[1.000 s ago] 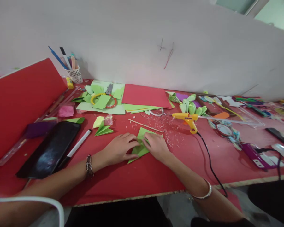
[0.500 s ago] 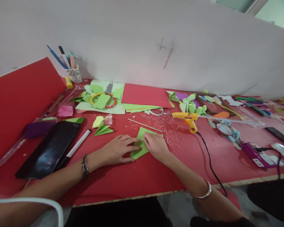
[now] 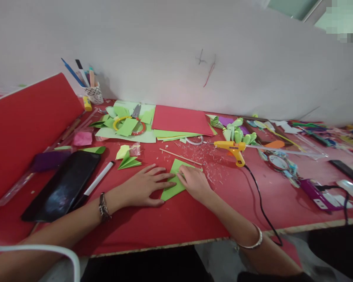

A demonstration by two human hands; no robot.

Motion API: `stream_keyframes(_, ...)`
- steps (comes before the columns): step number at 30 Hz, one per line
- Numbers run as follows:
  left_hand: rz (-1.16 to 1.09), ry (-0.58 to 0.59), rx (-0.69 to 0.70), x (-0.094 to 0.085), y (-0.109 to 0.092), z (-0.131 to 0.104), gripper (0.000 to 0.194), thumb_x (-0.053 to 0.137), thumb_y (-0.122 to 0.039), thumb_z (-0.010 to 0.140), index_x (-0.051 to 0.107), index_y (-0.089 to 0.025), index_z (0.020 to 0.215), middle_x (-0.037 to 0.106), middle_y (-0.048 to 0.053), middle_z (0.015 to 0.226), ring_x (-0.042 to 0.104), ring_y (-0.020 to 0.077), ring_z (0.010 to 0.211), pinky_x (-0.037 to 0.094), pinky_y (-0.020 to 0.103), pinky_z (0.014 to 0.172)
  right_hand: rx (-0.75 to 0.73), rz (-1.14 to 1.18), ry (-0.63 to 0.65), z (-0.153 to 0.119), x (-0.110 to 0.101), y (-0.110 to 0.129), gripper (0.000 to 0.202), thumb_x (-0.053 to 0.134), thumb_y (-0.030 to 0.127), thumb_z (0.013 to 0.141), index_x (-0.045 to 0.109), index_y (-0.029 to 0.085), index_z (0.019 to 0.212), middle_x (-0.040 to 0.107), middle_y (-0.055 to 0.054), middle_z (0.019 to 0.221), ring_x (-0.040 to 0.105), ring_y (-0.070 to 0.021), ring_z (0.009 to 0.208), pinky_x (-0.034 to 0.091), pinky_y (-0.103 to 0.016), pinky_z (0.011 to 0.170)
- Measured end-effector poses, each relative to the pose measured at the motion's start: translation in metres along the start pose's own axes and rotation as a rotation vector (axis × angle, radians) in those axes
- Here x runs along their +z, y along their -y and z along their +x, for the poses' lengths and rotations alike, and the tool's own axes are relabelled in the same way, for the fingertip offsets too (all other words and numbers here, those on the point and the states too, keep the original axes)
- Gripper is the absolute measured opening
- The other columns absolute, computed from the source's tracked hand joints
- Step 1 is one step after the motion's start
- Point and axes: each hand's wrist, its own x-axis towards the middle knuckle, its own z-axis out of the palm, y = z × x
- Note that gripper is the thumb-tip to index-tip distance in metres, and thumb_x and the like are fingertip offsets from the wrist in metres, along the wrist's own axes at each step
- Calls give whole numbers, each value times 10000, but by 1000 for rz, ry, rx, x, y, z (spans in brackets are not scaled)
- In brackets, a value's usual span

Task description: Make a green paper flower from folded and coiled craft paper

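Observation:
A folded piece of green paper (image 3: 174, 190) lies on the red table in front of me. My left hand (image 3: 145, 184) rests flat to its left, fingers spread, with the fingertips on the paper's left side. On the paper's right part, my right hand (image 3: 195, 182) presses down with bent fingers held close together; its fingertips are partly hidden. Just behind the paper lies a thin wooden stick (image 3: 181, 156). A green paper piece folded into pleats (image 3: 128, 161) sits beyond my left hand.
To the right, a yellow glue gun (image 3: 231, 150) lies with its black cord trailing forward. On the left are a black phone (image 3: 61, 188) and a white marker (image 3: 99, 178). Scissors (image 3: 136, 112) lie among green papers at the back, beside red sheets (image 3: 181, 119). A purple power strip (image 3: 317, 194) stands far right.
My left hand's fingers have spread a little wider and shifted slightly on the paper's left edge. My right hand stays almost in place on the paper.

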Motion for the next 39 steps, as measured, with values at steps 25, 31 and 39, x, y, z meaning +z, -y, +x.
stream_keyframes(25, -68, 31, 5, -5, 4, -1, 575, 494, -442, 751, 297, -343, 1282, 340, -2, 1350, 236, 249, 1241, 127, 448, 1012, -393, 251, -8, -50, -10, -8, 294, 449, 363, 804, 575, 307, 1064, 497, -58, 1129, 413, -200, 1072, 311, -398, 929)
stream_keyframes(31, -58, 55, 8, -5, 5, 0, 573, 480, -442, 756, 282, -352, 1286, 314, -8, 1364, 240, 249, 1236, 133, 447, 1009, -246, 231, -89, -53, -8, -28, 245, 475, 374, 786, 620, 323, 977, 516, -44, 1087, 429, -209, 1056, 163, -501, 983)
stream_keyframes(39, -75, 29, 11, -4, 5, -1, 577, 498, -431, 751, 286, -359, 1283, 301, -18, 1370, 246, 257, 1235, 144, 463, 1012, -77, 143, -159, -62, -7, -57, 226, 475, 377, 781, 634, 334, 934, 509, -25, 1083, 455, -205, 1027, 125, -518, 992)
